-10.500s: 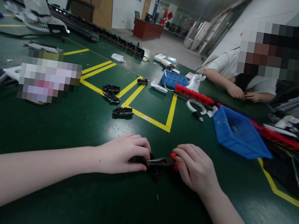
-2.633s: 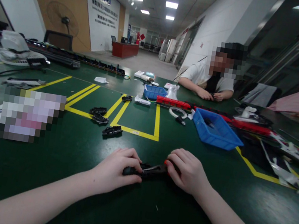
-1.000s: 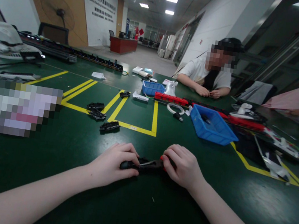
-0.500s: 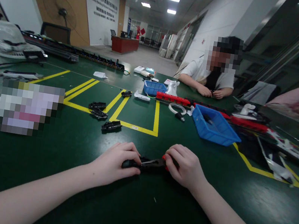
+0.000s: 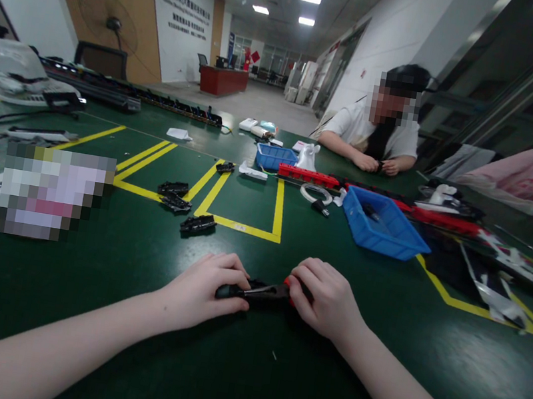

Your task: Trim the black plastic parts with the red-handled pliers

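Note:
In the head view, my right hand (image 5: 329,300) is closed around the red handles of a pair of long-nosed pliers (image 5: 275,292). The dark jaws of the pliers point left, toward my left hand (image 5: 205,290). That hand pinches a small black plastic part (image 5: 227,291) between thumb and fingers. The jaw tips meet the part beside my fingertips; what exactly they grip is hidden. Beyond my left hand, similar black parts lie on the green table: one close by (image 5: 198,224) and others farther back (image 5: 175,195).
A blue bin (image 5: 383,228) stands at the right, a smaller blue bin (image 5: 276,156) farther back. Red strips (image 5: 308,176) and a coiled white cable (image 5: 316,194) lie between. Yellow tape (image 5: 242,227) marks the table (image 5: 227,382). A co-worker (image 5: 372,135) sits across; another person (image 5: 528,173) is at right.
The pliers and my right hand have shifted very slightly left. My left hand keeps its hold on the black part, almost unmoved.

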`<state>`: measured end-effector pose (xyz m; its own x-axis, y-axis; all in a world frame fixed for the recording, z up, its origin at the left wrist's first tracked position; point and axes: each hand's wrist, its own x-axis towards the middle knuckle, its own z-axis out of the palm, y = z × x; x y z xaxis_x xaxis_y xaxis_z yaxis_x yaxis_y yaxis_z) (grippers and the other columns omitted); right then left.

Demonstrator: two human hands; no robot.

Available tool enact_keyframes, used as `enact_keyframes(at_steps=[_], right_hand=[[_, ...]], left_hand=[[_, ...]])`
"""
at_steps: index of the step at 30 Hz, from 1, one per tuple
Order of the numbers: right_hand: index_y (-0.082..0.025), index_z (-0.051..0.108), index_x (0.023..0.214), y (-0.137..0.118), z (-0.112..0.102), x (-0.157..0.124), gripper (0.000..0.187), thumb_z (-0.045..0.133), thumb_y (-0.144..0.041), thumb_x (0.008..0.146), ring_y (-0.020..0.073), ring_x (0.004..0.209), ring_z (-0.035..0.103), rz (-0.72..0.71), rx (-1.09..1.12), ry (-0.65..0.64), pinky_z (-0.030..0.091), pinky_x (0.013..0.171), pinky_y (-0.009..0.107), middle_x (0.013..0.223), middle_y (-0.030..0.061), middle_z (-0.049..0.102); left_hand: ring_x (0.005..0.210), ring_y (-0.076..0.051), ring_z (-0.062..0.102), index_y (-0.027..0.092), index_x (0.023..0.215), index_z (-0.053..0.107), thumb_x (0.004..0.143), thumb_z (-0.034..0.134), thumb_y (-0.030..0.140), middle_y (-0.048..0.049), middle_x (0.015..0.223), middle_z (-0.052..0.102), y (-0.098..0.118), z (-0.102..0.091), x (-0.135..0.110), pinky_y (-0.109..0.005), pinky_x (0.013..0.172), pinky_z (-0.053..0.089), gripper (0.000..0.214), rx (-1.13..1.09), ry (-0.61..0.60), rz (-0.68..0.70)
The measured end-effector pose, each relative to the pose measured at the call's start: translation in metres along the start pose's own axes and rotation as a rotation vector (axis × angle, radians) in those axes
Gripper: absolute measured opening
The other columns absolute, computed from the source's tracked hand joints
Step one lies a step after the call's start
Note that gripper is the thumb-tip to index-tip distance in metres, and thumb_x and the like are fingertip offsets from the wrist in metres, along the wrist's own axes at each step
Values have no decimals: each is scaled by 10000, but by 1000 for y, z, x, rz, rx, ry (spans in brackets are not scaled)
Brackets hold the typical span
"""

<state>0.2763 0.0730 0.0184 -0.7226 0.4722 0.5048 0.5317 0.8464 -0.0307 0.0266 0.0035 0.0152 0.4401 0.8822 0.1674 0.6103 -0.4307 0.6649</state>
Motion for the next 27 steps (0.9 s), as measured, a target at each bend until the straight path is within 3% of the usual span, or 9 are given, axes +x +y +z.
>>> enact_keyframes(at_steps=[13,27], right_hand=[[-191,578,764,2,-1,1,224,445,-223,941,148,667,537,52,69,3,407,616,296,755,48,606],[-186,578,764,6,-1,0,224,445,-220,941,151,667,543,61,98,5,421,617,299,756,51,604]], left_hand=[[1055,-217,585,291,1141,689,891,648,273,-27,1125,636,0,-2,1,-395,968,426,254,-44,-18,2],[1073,-220,577,252,999,716,887,657,299,-30,1139,638,-5,-1,2,-412,980,419,135,-83,-32,-4]])
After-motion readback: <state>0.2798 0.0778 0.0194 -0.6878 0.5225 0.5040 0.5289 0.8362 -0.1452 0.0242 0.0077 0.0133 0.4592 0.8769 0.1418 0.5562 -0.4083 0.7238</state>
